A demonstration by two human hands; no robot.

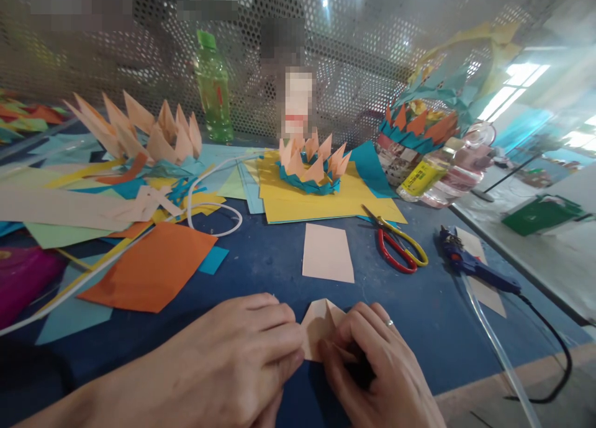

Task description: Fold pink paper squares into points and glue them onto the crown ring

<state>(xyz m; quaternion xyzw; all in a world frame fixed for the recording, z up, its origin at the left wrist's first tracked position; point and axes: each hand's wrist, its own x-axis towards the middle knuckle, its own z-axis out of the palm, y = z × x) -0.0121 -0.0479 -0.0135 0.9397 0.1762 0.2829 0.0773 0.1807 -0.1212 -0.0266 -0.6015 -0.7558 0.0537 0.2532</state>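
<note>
Both of my hands meet over a small peach-coloured folded paper piece on the blue table. My left hand is curled, its fingertips pinching the paper's left edge. My right hand, a ring on one finger, is closed with its fingers pressed onto the paper's lower right part. A flat peach paper rectangle lies just beyond my hands.
Red and yellow scissors and a blue glue gun with a black cord lie to the right. A spiky paper crown sits on yellow sheets. Orange paper, loose strips, a green bottle and a mesh wall stand behind.
</note>
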